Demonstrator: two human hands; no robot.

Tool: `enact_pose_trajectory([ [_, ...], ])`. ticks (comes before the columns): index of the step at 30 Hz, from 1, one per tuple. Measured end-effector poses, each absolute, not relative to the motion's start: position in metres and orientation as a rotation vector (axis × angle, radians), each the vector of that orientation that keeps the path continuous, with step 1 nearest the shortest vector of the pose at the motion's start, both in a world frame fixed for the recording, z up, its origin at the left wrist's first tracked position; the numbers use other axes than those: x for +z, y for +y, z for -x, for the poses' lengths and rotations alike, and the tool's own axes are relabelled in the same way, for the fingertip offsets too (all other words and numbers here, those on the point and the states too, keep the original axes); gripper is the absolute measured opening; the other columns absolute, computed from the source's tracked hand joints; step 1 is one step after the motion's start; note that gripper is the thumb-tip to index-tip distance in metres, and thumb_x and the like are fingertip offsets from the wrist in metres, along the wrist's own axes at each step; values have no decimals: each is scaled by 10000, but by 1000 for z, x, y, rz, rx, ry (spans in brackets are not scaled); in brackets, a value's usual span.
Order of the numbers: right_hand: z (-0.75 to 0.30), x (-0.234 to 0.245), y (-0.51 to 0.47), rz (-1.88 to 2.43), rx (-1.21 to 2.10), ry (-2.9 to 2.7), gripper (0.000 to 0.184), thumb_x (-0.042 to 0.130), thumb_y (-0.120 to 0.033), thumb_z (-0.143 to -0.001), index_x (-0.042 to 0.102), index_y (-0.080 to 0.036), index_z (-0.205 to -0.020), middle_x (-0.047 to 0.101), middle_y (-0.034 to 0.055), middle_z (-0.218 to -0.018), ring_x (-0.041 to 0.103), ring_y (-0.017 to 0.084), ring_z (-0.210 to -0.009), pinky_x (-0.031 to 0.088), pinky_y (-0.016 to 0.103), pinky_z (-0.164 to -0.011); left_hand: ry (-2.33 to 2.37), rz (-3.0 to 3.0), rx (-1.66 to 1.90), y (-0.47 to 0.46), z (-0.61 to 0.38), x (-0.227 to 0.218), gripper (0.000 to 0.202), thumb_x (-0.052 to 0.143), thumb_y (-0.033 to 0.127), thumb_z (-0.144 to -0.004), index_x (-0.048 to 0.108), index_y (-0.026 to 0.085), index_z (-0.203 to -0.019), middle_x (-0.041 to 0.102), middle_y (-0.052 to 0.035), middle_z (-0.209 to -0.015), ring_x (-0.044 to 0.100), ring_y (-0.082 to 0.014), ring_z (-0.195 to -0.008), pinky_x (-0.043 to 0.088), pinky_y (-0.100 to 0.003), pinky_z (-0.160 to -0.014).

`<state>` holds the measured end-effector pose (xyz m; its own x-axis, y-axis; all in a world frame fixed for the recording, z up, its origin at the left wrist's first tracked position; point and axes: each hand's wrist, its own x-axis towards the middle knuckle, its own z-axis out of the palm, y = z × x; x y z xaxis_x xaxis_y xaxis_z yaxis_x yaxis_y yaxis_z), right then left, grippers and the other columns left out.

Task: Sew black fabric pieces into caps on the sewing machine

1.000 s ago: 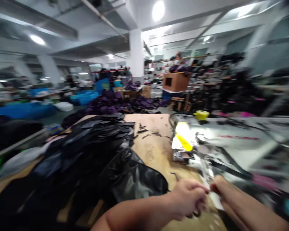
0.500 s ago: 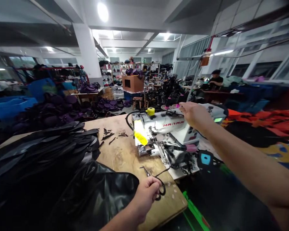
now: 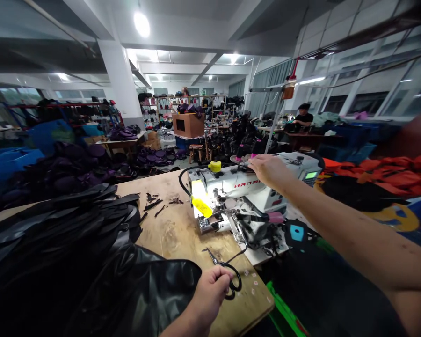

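Observation:
My left hand [image 3: 212,288] is closed around the handle of black-handled scissors [image 3: 237,277], just above the front of the wooden table. Their metal blades point away and slightly left. A thin dark strip [image 3: 236,256] runs from the sewing machine [image 3: 228,182] toward the scissors; its end is hidden. Up on the machine's head, my right hand [image 3: 268,169] has its fingers bent together near the pink thread cones [image 3: 254,147]. What those fingertips hold, if anything, is too small to make out. Black shiny material [image 3: 154,285] lies beside my left hand.
A heap of black pieces [image 3: 63,229] covers the left of the wooden table [image 3: 168,236]. Dark scraps [image 3: 154,204] lie behind. A yellow lamp [image 3: 201,206] glows at the needle area. Orange material [image 3: 389,175] is at right. A co-worker [image 3: 303,117] sits in the background.
My right hand has slid left along the machine's top, covering more of its red lettering. My left hand stays at the scissors. The view has shifted slightly.

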<state>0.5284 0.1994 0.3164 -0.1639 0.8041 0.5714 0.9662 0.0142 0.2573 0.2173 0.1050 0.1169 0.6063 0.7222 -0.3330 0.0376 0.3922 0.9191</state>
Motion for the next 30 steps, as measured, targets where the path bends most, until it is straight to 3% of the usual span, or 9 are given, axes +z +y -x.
enact_pose_trajectory([
  [5, -524, 325, 193, 1852, -920, -2183, 293, 484, -61, -908, 767, -123, -951, 736, 147, -926, 657, 224, -865, 494, 303, -743, 824, -1136, 513, 109, -217, 119, 412, 698, 492, -687, 646, 122, -862, 407, 75, -552, 262, -57, -490, 162, -228, -490],
  [8, -528, 324, 187, 1852, -898, -2220, 369, 473, -32, -887, 753, -94, -1119, 748, 170, -1053, 680, 236, -935, 526, 310, -775, 813, -1156, 529, 113, -215, 122, 475, 725, 563, -699, 643, 123, -860, 411, 70, -564, 272, -58, -497, 165, -223, -486],
  [11, -532, 320, 180, 1805, -893, -2238, 529, 461, -3, -865, 657, -105, -1345, 701, 150, -1288, 661, 249, -1139, 537, 348, -938, 791, -1163, 527, 118, -212, 125, 592, 740, 690, -682, 628, 133, -848, 395, 75, -559, 266, -54, -486, 150, -221, -476],
  [14, -531, 320, 177, 1824, -870, -2242, 557, 457, -7, -869, 636, -130, -1381, 686, 109, -1339, 644, 246, -1207, 507, 397, -1034, 734, -1165, 510, 122, -206, 129, 669, 763, 759, -649, 631, 134, -848, 380, 78, -556, 257, -48, -486, 149, -217, -478],
  [21, -514, 313, 150, 1866, -755, -2095, 515, 448, -76, -906, 639, -180, -1372, 670, 102, -1361, 584, 290, -1274, 466, 495, -1080, 598, -1074, 658, 112, -190, 150, 540, 799, 644, -743, 638, 130, -785, 407, 48, -586, 297, -50, -539, 207, -202, -515],
  [24, -488, 269, 110, 1756, -539, -1627, 382, 435, -260, -979, 655, -226, -1289, 695, 128, -1250, 621, 292, -1185, 537, 470, -991, 545, -1090, 702, 104, -177, 151, 521, 777, 636, -776, 651, 130, -801, 415, 41, -582, 312, -56, -536, 234, -209, -519],
  [27, -456, 229, 82, 1643, 8, -1130, 304, 430, -433, -991, 621, -274, -1166, 716, 113, -1025, 697, 289, -909, 613, 460, -752, 525, -1210, 670, 97, -166, 150, 512, 718, 638, -832, 664, 129, -819, 413, 34, -575, 324, -68, -537, 235, -220, -518],
  [30, -450, 240, 80, 1454, 547, -1110, 298, 452, -523, -971, 589, -271, -1051, 723, 124, -1033, 717, 307, -882, 630, 475, -691, 520, -1436, 537, 91, -162, 150, 540, 634, 666, -882, 679, 128, -852, 441, 17, -597, 363, -88, -566, 279, -229, -548],
])
